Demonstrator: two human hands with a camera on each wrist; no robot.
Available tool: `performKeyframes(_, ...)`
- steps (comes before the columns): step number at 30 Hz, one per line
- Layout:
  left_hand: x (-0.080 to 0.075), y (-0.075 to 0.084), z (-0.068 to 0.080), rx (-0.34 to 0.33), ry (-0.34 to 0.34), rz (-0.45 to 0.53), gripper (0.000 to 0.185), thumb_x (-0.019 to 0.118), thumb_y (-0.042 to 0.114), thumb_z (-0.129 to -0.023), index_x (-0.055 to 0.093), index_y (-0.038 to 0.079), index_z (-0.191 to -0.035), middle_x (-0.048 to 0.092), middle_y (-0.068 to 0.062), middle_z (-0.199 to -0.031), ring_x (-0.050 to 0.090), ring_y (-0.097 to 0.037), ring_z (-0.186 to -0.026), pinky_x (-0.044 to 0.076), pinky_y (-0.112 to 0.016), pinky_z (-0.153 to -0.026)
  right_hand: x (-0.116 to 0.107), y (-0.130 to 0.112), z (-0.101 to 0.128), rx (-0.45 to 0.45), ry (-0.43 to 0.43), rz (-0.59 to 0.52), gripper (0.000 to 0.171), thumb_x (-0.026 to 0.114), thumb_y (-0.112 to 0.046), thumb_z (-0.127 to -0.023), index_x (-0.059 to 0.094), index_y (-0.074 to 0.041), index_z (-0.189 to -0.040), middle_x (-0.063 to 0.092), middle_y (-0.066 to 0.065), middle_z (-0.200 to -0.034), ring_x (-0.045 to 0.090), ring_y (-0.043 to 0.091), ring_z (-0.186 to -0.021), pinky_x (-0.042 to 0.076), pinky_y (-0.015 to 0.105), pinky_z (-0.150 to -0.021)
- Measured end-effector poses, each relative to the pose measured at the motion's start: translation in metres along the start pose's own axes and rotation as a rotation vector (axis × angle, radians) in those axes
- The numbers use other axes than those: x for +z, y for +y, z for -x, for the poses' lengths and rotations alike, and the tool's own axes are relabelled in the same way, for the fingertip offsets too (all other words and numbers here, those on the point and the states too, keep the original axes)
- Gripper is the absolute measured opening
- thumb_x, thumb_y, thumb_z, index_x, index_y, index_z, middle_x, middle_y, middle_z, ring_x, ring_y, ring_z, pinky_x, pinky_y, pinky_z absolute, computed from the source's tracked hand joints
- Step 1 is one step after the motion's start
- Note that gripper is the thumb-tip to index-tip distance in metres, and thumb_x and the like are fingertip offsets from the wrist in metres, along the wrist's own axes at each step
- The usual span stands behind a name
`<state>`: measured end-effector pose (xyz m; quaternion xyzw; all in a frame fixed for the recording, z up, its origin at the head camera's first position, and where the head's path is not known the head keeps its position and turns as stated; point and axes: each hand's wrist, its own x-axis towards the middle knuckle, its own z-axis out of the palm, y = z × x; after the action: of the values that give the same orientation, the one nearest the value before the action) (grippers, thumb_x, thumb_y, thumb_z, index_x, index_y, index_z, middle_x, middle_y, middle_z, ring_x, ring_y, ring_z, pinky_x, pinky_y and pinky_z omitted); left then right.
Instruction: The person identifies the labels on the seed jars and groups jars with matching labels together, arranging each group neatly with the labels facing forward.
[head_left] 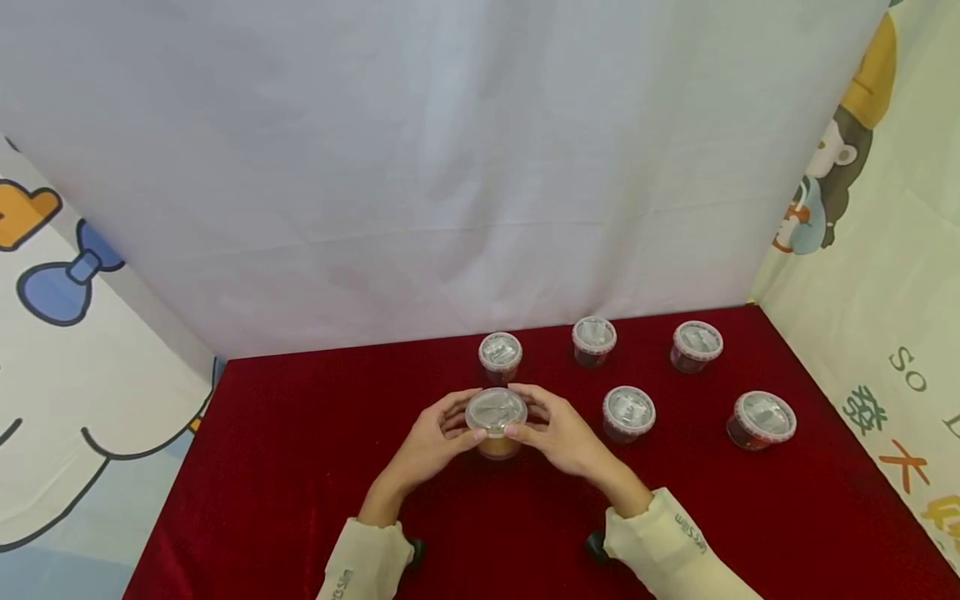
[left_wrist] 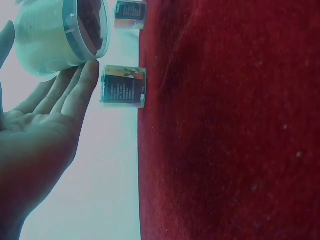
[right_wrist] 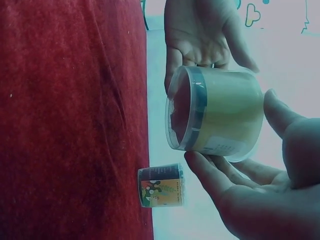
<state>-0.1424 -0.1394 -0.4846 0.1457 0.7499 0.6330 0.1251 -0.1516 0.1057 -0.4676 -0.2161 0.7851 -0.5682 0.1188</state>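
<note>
Lidded tub (head_left: 496, 422) of tan contents, held between both hands just above the red-clothed bench (head_left: 300, 483), near its front centre. Left hand (head_left: 433, 440): fingers nearly straight, tips laid against the tub's left wall; in the left wrist view the fingertips (left_wrist: 90, 75) touch the tub (left_wrist: 60, 35) just below the clear lid rim. Right hand (head_left: 558, 433): fingers and thumb curved about the right wall; in the right wrist view the fingers (right_wrist: 210, 175) pass under the tub (right_wrist: 217, 112) and the thumb closes over its far side, so this grip is grasping the tub while the left is released and merely steadying. Judged step: the tub is lifted or being positioned, carried jointly; a next move would call for keeping it level and the lid seated, with clearance from the small cup directly behind.

Behind the tub stands a small lidded cup (head_left: 500, 353). To the right, four more: back-row cup (head_left: 594, 338), far back cup (head_left: 697, 344), middle cup (head_left: 628, 412) and right-hand cup (head_left: 761, 419), well apart from each other.

Writing: the right cuff (head_left: 675, 533) carries small dark lettering, too small to read surely. The side panel (head_left: 892, 367) shows "SO" and coloured characters, cut off. A printed label (right_wrist: 160, 186) on a small cup in the right wrist view is illegible.
</note>
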Motion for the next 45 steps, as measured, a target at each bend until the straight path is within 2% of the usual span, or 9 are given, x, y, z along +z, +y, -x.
performKeyframes(3,0.001,-0.001,0.0,0.004,0.025,-0.002,0.06,0.073,0.008,-0.099,0.049,-0.001,-0.154,0.059,-0.024,-0.148,0.057,-0.04,-0.136,0.052,-0.048,-0.11,0.002,0.001,0.0,-0.009,-0.001,-0.004,0.058,0.069,-0.011,-0.104,0.044,0.012,-0.151,0.058,0.03,-0.141,0.057,0.048,-0.134,0.051,0.057,-0.108)
performKeyframes(9,0.004,-0.004,0.0,-0.01,0.087,0.012,0.056,0.075,0.007,-0.098,0.054,-0.001,-0.149,0.062,-0.023,-0.144,0.062,-0.037,-0.131,0.057,-0.03,-0.097,0.006,0.0,0.0,0.009,0.022,-0.035,0.059,0.07,-0.01,-0.103,0.044,0.011,-0.151,0.057,0.031,-0.141,0.057,0.049,-0.133,0.052,0.056,-0.107)
performKeyframes(13,0.005,-0.004,0.0,-0.019,0.115,0.011,0.054,0.077,0.007,-0.097,0.057,-0.001,-0.147,0.063,-0.022,-0.144,0.063,-0.037,-0.129,0.056,-0.026,-0.094,0.009,-0.001,-0.001,0.018,0.028,-0.061,0.059,0.071,-0.008,-0.102,0.044,0.011,-0.151,0.057,0.031,-0.141,0.058,0.05,-0.132,0.054,0.054,-0.106)
performKeyframes(19,0.006,-0.003,0.001,-0.046,0.103,0.013,0.055,0.077,0.009,-0.097,0.055,0.001,-0.147,0.062,-0.021,-0.145,0.062,-0.037,-0.128,0.056,-0.03,-0.093,0.008,0.0,-0.001,0.008,0.028,-0.025,0.058,0.072,-0.011,-0.102,0.047,0.01,-0.15,0.06,0.03,-0.139,0.06,0.048,-0.13,0.054,0.055,-0.105)
performKeyframes(26,0.003,-0.004,0.004,-0.038,0.046,0.028,0.055,0.071,0.012,-0.102,0.049,0.001,-0.151,0.055,-0.022,-0.152,0.057,-0.039,-0.135,0.056,-0.037,-0.101,0.003,0.002,-0.001,0.005,-0.002,-0.039,0.058,0.071,-0.011,-0.103,0.046,0.01,-0.151,0.06,0.03,-0.14,0.06,0.046,-0.131,0.055,0.053,-0.104)
performKeyframes(31,0.0,-0.004,0.005,-0.037,0.025,0.053,0.056,0.071,0.013,-0.102,0.047,0.001,-0.151,0.054,-0.022,-0.154,0.053,-0.04,-0.14,0.053,-0.043,-0.107,0.003,0.002,-0.001,0.002,-0.018,-0.062,0.058,0.07,-0.01,-0.103,0.046,0.01,-0.152,0.059,0.03,-0.14,0.06,0.046,-0.131,0.056,0.048,-0.103)
performKeyframes(36,0.0,-0.004,0.005,-0.034,0.042,0.072,0.055,0.071,0.01,-0.101,0.048,-0.001,-0.15,0.057,-0.024,-0.15,0.054,-0.041,-0.14,0.051,-0.05,-0.111,0.005,0.002,-0.001,0.008,-0.02,-0.076,0.059,0.069,-0.01,-0.104,0.044,0.011,-0.153,0.059,0.03,-0.141,0.059,0.046,-0.132,0.054,0.047,-0.104)
performKeyframes(41,0.001,-0.004,0.005,-0.045,0.09,0.071,0.052,0.072,0.009,-0.1,0.052,0.0,-0.147,0.06,-0.023,-0.147,0.056,-0.038,-0.138,0.052,-0.047,-0.109,0.008,-0.001,-0.001,0.032,-0.003,-0.071,0.058,0.067,-0.011,-0.106,0.042,0.01,-0.154,0.057,0.029,-0.143,0.056,0.047,-0.135,0.052,0.054,-0.108)
performKeyframes(45,0.003,-0.003,0.005,-0.044,0.122,0.07,0.051,0.074,0.01,-0.099,0.053,0.0,-0.145,0.062,-0.022,-0.144,0.06,-0.037,-0.133,0.055,-0.042,-0.104,0.011,-0.003,-0.002,0.054,0.022,-0.062,0.057,0.067,-0.012,-0.106,0.044,0.008,-0.153,0.057,0.03,-0.144,0.056,0.048,-0.135,0.053,0.054,-0.107)
